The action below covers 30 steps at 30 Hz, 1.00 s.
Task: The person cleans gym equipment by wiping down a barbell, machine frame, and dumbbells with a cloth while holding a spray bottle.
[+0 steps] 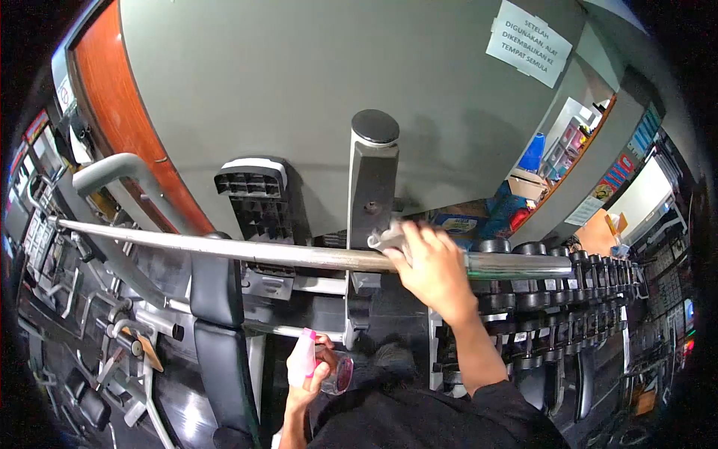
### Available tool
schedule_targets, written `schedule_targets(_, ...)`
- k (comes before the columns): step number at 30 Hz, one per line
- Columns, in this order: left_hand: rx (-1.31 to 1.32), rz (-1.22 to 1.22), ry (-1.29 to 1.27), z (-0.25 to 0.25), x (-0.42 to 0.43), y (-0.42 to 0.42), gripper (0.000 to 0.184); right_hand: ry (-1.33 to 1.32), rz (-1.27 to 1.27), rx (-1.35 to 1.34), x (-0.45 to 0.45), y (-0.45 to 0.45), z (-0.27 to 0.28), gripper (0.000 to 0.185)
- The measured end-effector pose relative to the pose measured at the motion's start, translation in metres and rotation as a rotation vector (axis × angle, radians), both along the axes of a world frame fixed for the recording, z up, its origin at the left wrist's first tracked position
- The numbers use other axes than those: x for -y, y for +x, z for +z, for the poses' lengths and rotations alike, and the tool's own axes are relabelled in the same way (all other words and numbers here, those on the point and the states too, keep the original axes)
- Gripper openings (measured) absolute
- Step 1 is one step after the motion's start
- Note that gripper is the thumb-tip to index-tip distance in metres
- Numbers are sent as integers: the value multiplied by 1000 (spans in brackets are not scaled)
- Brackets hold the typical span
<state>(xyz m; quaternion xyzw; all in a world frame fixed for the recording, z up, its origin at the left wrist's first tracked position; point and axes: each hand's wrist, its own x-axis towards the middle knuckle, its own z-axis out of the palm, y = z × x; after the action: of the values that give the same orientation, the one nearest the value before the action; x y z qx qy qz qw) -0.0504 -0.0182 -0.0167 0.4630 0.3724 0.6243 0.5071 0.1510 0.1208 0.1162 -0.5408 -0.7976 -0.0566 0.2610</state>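
Observation:
A long metal barbell (299,254) lies across the view, resting at a grey upright post (372,187). My right hand (434,269) is closed on a light grey cloth (389,238), which it holds at the bar beside the post. Lower down, my left hand (307,378) has its fingers wrapped round a spray bottle (340,374) with a pink and white top. The black padded bench (221,352) stands to the left of the bottle, below the bar.
Racks of dumbbells (523,322) stand at the right. Gym machines (127,337) fill the left side. Behind the bar rises a grey wall (299,82) with a paper sign (529,43). Shelves with boxes (568,153) are at the upper right.

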Motion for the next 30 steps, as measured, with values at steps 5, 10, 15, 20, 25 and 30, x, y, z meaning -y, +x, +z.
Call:
schedule_targets(5, 7, -18, 23, -3, 1, 3, 57, 147, -23, -4, 0, -6, -10, 34)
schedule_targets(10, 1, -34, -1, -14, 0, 4, 60, 370, 53, -101, 9, -5, -23, 45)
schedule_targets(15, 25, -41, -3, -12, -4, 8, 60, 493, 179, -146, 27, 6, -53, 43)
schedule_targets(20, -18, -21, -18, -6, -8, 8, 59, 343, 381, -683, 44, 9, -115, 27)
schedule_targets(25, -59, -108, -33, -5, -18, 8, 52, -792, 174, -2154, 37, 6, -150, 29)
schedule_targets(30, -91, -173, -60, -16, -24, 22, 44, -987, 437, -2443, 28, 22, -114, 48)
